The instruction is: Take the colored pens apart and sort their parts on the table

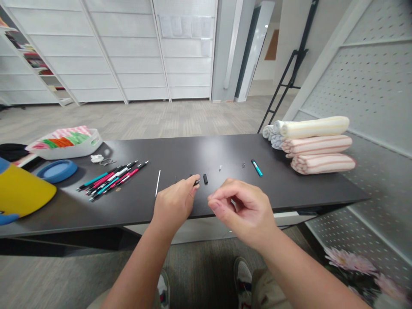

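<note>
My left hand hovers over the front of the black table, its thumb and fingers pinched on a small black pen part. My right hand is just to its right, fingers curled with thumb and forefinger close together; nothing shows in them. Close beyond lie a short black cap, a thin white refill and tiny loose pieces. A teal pen barrel lies further right. A bunch of several pens in black, teal and pink lies to the left.
Rolled striped towels are stacked at the table's right end. At the left stand a white tray with coloured cloths, a blue lid and a yellow object. My shoes show below the table's front edge.
</note>
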Tool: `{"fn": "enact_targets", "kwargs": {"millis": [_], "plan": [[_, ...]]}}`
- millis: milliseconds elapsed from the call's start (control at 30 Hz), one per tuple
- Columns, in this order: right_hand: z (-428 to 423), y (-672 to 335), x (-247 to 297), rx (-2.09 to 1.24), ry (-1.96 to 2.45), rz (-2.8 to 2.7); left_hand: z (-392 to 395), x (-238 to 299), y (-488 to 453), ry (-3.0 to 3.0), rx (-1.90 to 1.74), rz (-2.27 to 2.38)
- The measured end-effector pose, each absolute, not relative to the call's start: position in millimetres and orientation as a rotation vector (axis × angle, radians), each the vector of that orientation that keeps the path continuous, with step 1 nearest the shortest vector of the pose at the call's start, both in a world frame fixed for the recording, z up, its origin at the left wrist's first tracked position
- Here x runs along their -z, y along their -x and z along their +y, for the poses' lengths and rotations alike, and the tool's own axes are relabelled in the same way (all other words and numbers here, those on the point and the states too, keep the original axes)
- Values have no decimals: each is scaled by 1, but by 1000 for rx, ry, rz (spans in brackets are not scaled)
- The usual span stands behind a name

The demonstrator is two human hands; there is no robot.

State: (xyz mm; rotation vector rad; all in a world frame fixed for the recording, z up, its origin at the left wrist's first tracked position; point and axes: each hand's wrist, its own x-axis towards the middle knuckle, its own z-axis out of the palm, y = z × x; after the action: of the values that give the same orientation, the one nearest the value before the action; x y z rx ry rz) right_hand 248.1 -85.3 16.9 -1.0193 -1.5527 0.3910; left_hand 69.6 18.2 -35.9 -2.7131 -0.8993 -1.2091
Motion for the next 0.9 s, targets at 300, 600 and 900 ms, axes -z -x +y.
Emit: {"fn": "enact_targets", "kwargs": {"millis": [300, 600, 900], "plan": [[-46, -272, 28, -621, 1261, -1414, 21, 38, -77, 2831, 1140, -845], [-36, -273, 37, -732, 1307, -1513, 28, 45, -79, 2842, 770, -821], [-37, -274, 37, -610, 1393, -1520, 25, 48, -80, 2856, 868, -920]]}}
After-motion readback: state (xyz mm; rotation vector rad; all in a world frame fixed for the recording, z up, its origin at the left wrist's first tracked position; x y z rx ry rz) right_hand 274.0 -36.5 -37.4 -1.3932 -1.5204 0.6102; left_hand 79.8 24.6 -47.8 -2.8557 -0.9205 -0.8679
